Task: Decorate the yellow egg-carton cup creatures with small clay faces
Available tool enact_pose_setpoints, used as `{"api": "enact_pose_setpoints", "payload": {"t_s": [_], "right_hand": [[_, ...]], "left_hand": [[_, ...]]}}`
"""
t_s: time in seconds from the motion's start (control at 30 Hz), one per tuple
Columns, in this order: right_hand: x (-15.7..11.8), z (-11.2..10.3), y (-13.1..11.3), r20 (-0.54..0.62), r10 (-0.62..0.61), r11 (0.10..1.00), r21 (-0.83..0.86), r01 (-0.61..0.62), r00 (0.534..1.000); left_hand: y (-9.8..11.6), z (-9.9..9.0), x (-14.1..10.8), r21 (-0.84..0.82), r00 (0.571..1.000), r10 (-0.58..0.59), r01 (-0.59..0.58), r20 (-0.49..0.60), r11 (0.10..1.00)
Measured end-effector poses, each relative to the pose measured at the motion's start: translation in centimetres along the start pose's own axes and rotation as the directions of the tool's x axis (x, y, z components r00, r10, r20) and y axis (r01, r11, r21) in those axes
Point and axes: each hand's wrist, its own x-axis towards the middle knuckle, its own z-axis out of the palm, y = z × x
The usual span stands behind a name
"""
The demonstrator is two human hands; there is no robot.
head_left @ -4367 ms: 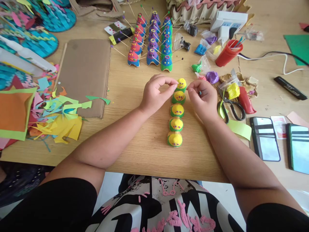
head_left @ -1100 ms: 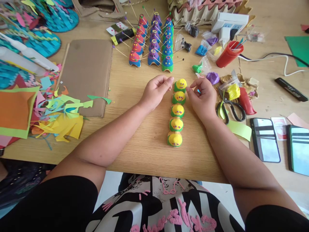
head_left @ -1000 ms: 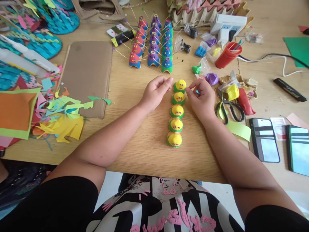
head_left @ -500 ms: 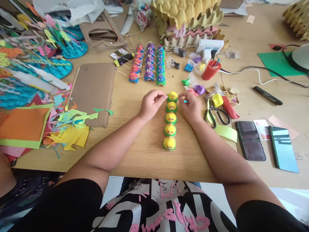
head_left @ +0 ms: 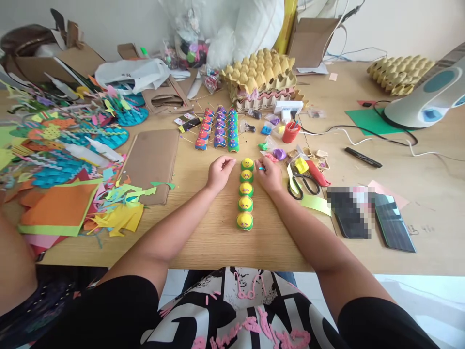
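Wooden table: one, its near edge running before the person. Caterpillar-like row: five yellow domes on green, standing in from that edge. Left hand: curling beside the row's far end, thumb meeting forefinger, no held thing showing. Right hand: opposite, curling around a small blue item. Risk, I judge: either hand drifting inward could be nudging the row askew.
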Motion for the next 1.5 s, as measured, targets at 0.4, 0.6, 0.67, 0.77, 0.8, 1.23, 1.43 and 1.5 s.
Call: {"api": "enact_pose_setpoints", "payload": {"t_s": [0.4, 0.6, 0.67, 0.77, 0.8, 1.23, 1.43, 1.5], "right_hand": [[0.2, 0.0, -0.1, 0.057, 0.039, 0.992, -0.126, -0.031, 0.998], [0.4, 0.1, -0.3, 0.07, 0.085, 0.987, -0.14, -0.074, 0.994], [0.5, 0.1, -0.2, 0.063, 0.094, 0.986, -0.141, -0.085, 0.994], [0.6, 0.3, 0.3, 0.047, 0.106, 0.987, -0.13, -0.099, 0.993], [0.7, 0.4, 0.4, 0.041, 0.107, 0.988, -0.119, -0.101, 0.993], [0.6, 0.9, 0.7, -0.038, -0.002, 0.999, -0.045, 0.0, 0.999], [0.4, 0.9, 0.5, -0.001, -0.023, 0.999, -0.047, 0.023, 1.0], [0.3, 0.9, 0.5, 0.022, -0.03, 0.998, -0.05, 0.031, 0.999]], "left_hand": [[-0.1, 0.1, 0.2, 0.093, 0.998, 0.07, -0.069, -0.008, 0.993], [-0.5, 0.4, 0.5, 0.096, 0.996, 0.083, -0.081, -0.018, 0.992], [-0.5, 0.4, 0.5, 0.093, 0.996, 0.084, -0.082, -0.02, 0.992], [-0.8, 0.3, 0.6, 0.086, 0.996, 0.087, -0.084, -0.02, 0.993], [-0.9, 0.3, 0.6, 0.083, 0.996, 0.089, -0.087, -0.017, 0.993], [-1.8, 0.1, 0.8, 0.065, 0.985, 0.171, -0.171, 0.016, 0.983], [-1.5, 0.3, 0.9, 0.107, 0.981, 0.189, -0.193, 0.046, 0.975], [-1.5, 0.3, 0.9, 0.136, 0.978, 0.197, -0.204, 0.063, 0.969]]}}
